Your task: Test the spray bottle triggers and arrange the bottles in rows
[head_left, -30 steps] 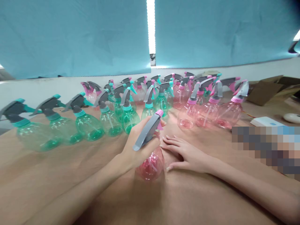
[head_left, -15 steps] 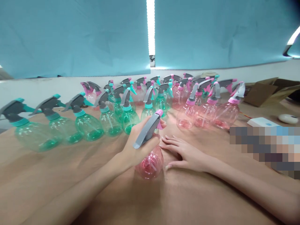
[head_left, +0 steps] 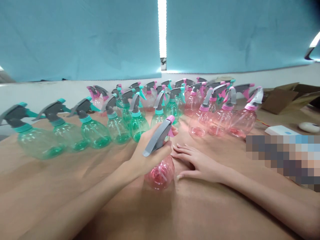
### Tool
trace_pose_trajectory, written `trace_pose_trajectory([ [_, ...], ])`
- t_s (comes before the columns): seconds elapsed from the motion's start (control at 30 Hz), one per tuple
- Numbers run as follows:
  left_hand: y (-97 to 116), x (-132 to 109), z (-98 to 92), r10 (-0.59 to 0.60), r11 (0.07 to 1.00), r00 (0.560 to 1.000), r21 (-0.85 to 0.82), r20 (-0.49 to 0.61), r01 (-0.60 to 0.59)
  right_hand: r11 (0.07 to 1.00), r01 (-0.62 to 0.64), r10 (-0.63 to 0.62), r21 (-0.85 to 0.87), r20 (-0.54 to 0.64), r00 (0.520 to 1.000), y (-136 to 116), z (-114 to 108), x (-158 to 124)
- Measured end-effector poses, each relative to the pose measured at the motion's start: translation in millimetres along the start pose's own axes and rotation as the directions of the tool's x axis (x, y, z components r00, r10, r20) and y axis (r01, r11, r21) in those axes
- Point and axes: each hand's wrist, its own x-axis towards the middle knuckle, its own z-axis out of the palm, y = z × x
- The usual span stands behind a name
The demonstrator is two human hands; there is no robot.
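A pink transparent spray bottle (head_left: pixel 160 175) with a grey and pink trigger head stands on the brown tabletop in front of me. My left hand (head_left: pixel 151 150) is wrapped round its neck below the head, with fingers by the pink trigger. Just right of the bottle, my right hand (head_left: pixel 198 163) lies flat on the table with its fingers spread, holding nothing. Beyond my left hand, a green spray bottle (head_left: pixel 139 128) is one of several in a slanting row. Past my right hand stand several more pink spray bottles, such as one pink bottle (head_left: pixel 199 125) at the near end.
More green and pink spray bottles crowd the back by the white wall (head_left: pixel 50 90). At right are a cardboard box (head_left: pixel 280 103), a small white box (head_left: pixel 281 130) and a white rounded object (head_left: pixel 308 127). A pixelated patch hides part of the right side.
The view has shifted very slightly. Both hands and the pink spray bottle keep their places, with my left hand still round its neck.
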Motion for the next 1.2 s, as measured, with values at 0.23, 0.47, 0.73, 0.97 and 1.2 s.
trace_pose_trajectory([
  [0.23,4.3,0.6,1.7,-0.011,1.0,1.0,-0.016,0.009,0.011,1.0,0.0,0.0,-0.017,0.011,1.0,-0.5,-0.7,0.3],
  [0.47,-2.8,-1.3,0.7,0.026,0.999,0.999,0.03,0.045,-0.027,1.0,0.018,-0.018,-0.004,-0.008,1.0,1.2,0.8,0.5],
  [0.73,-3.8,-6.4,5.4,0.013,0.999,0.999,0.032,-0.039,-0.012,1.0,0.03,-0.03,0.001,-0.013,0.999,2.8,1.4,0.7],
  [0.97,0.9,-8.3,8.2,-0.018,0.996,0.996,0.087,-0.09,0.026,1.0,0.025,-0.025,0.002,-0.01,1.0,3.1,1.6,0.2],
  [1.2,2.8,-7.6,8.1,-0.037,0.992,0.996,0.12,-0.087,0.048,1.0,0.014,-0.014,-0.01,0.02,1.0,3.8,0.8,0.9],
])
